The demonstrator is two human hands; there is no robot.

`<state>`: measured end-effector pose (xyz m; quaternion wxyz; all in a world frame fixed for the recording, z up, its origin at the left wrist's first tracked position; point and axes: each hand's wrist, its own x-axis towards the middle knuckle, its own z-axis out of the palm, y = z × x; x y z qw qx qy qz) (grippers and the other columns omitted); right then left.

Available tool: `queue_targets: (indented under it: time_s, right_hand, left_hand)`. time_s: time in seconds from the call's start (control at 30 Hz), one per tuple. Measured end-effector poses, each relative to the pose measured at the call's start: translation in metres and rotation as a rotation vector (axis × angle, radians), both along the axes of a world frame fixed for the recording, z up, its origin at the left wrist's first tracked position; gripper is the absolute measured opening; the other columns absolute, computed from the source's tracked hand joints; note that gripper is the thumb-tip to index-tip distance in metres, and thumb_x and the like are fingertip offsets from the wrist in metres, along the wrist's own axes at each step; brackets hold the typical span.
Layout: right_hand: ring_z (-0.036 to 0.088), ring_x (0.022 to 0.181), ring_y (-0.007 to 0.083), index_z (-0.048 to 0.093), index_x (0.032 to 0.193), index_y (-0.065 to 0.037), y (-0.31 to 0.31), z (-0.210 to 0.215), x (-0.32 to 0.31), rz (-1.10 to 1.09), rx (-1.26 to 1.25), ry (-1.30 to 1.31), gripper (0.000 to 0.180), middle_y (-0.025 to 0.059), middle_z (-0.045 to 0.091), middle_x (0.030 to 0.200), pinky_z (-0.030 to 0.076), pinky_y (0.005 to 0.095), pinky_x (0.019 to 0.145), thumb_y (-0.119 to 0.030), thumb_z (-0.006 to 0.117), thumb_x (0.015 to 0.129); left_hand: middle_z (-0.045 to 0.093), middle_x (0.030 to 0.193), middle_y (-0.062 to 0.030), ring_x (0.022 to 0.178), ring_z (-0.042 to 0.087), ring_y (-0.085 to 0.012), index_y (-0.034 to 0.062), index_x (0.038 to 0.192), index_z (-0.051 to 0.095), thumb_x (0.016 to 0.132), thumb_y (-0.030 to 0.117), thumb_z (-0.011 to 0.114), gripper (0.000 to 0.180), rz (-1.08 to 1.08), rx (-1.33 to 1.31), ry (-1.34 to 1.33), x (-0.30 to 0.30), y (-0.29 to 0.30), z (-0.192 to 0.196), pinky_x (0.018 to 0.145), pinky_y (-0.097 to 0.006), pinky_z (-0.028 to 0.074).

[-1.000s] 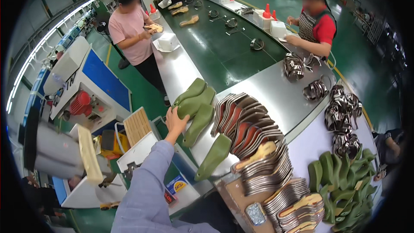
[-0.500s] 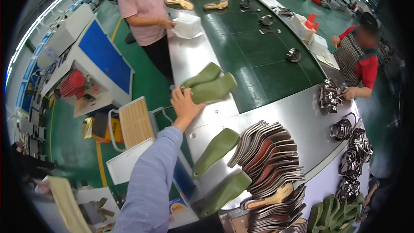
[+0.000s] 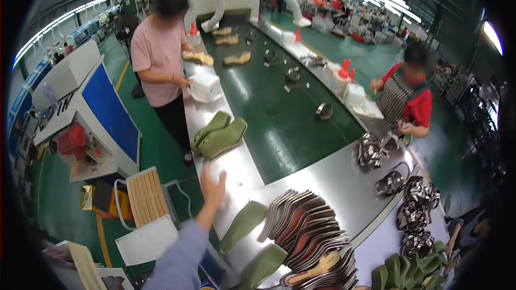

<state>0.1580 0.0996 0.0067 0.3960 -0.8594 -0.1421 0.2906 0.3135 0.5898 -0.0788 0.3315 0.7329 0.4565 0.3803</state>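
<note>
My left hand, in a blue sleeve, is raised over the metal tabletop with its fingers apart and nothing in it. Just beyond its fingertips, a green shoe last lies against another green last on the metal ledge. A gap shows between hand and lasts. Nearer to me, two more green lasts, one above the other, lie beside a fanned row of shoe insoles with dark and brown faces. One tan sole piece rests on the row. My right hand is out of view.
A green conveyor belt carries tan soles and shiny strap pieces. Co-workers stand left and right of it. Metallic straps and more green lasts lie at right. A slatted wooden rack stands at left.
My left hand has let go of the far pair of green lasts and drawn back toward me. The view has tilted up, showing more of the conveyor's far end.
</note>
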Motion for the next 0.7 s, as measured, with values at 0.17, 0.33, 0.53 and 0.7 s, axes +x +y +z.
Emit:
queue_targets:
  time_s: [0.17, 0.33, 0.53, 0.7]
  right_hand:
    - [0.065, 0.097, 0.0325, 0.042, 0.144, 0.001, 0.079, 0.030, 0.019, -0.202, 0.136, 0.375, 0.059, 0.0237, 0.068, 0.109, 0.050, 0.0414, 0.089, -0.032, 0.063, 0.100]
    - [0.037, 0.141, 0.0401, 0.007, 0.158, 0.001, 0.102, 0.103, 0.035, -0.030, 0.172, 0.315, 0.114, 0.0328, 0.034, 0.151, 0.034, 0.0435, 0.114, -0.047, 0.078, 0.083]
    - [0.054, 0.125, 0.0425, -0.002, 0.159, -0.003, 0.106, -0.037, 0.007, 0.248, 0.107, -0.090, 0.112, 0.0342, 0.049, 0.139, 0.046, 0.0466, 0.101, -0.034, 0.075, 0.084]
    - [0.056, 0.118, 0.0440, 0.006, 0.157, -0.002, 0.122, -0.004, 0.035, 0.150, 0.282, -0.065, 0.102, 0.0320, 0.053, 0.133, 0.047, 0.0463, 0.099, -0.029, 0.073, 0.085]
  left_hand:
    - [0.052, 0.137, -0.0271, 0.128, 0.050, -0.0420, 0.0022, 0.138, 0.051, 0.077, 0.042, 0.081, 0.079, -0.383, -0.300, 0.184, -0.112, -0.181, 0.041, 0.109, -0.047, 0.039]
    - [0.048, 0.144, -0.0253, 0.132, 0.045, -0.0443, 0.0020, 0.148, 0.041, 0.093, 0.012, 0.057, 0.058, -0.428, 0.011, 0.184, -0.167, -0.205, 0.023, 0.113, -0.047, 0.035]
    - [0.050, 0.140, -0.0276, 0.128, 0.049, -0.0473, 0.0067, 0.143, 0.050, 0.091, 0.014, 0.061, 0.054, -0.572, 0.104, 0.173, -0.169, -0.193, 0.037, 0.108, -0.048, 0.042]
    - [0.050, 0.139, -0.0291, 0.124, 0.051, -0.0480, 0.0107, 0.129, 0.064, 0.088, 0.019, 0.068, 0.042, -0.518, 0.071, 0.190, -0.163, -0.209, 0.062, 0.104, -0.048, 0.045]
